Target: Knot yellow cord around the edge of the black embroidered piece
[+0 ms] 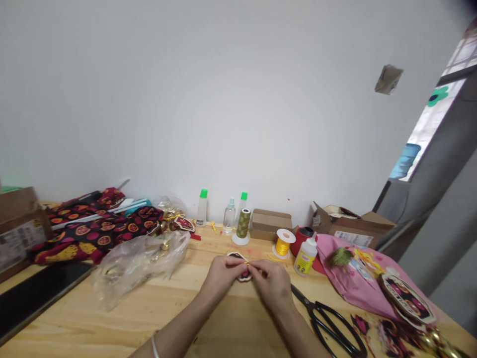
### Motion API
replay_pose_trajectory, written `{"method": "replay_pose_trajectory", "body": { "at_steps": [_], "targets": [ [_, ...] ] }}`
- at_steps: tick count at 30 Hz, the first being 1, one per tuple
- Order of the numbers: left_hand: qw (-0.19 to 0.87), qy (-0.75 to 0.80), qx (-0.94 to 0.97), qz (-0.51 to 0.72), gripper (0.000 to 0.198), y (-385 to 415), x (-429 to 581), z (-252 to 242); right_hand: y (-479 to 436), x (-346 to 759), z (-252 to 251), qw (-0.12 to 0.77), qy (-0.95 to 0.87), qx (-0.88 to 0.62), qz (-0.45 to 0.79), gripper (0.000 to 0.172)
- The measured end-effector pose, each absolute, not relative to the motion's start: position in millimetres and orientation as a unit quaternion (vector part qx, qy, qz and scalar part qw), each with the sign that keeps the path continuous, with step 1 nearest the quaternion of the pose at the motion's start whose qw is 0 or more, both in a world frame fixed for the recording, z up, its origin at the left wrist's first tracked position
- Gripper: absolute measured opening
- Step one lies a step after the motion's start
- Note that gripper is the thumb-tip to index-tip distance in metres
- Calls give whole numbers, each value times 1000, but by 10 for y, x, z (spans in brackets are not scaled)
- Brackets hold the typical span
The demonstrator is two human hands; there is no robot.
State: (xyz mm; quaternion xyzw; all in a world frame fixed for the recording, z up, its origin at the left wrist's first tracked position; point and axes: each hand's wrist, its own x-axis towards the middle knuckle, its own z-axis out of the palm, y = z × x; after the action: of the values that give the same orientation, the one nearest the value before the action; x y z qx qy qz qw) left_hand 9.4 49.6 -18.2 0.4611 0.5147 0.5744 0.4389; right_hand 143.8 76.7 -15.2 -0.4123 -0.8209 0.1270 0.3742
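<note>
Over the wooden table, my left hand [225, 273] and my right hand [273, 283] meet with fingertips pinched together. Between them is a short bit of yellow cord [246, 262], which both hands grip. Just beneath the fingers lies a small dark-patterned piece with a pale edge [245, 276], partly covered by them. A spool of yellow cord [282, 244] stands behind my right hand, with a loose strand near it. Black-handled scissors [328, 318] lie to the right of my right forearm.
Beyond the hands stand a green thread cone [243, 224], clear bottles [229, 219], a glue bottle [306, 256] and a cardboard box [271, 226]. Patterned cloth [108, 228], a plastic bag [137, 261] and a dark flat panel [37, 296] lie left; a pink bag [357, 273] lies right.
</note>
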Motion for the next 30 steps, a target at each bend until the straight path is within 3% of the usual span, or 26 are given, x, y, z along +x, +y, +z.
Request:
{"method": "replay_pose_trajectory", "body": {
  "at_steps": [16, 30],
  "targets": [
    [439, 516, 402, 616, 22, 483, 86, -145, 739, 1428, -121, 378, -823, -403, 130, 19],
    [519, 449, 388, 615, 17, 520, 49, -196, 798, 1361, -254, 432, -756, -352, 344, 26]
  ]
}}
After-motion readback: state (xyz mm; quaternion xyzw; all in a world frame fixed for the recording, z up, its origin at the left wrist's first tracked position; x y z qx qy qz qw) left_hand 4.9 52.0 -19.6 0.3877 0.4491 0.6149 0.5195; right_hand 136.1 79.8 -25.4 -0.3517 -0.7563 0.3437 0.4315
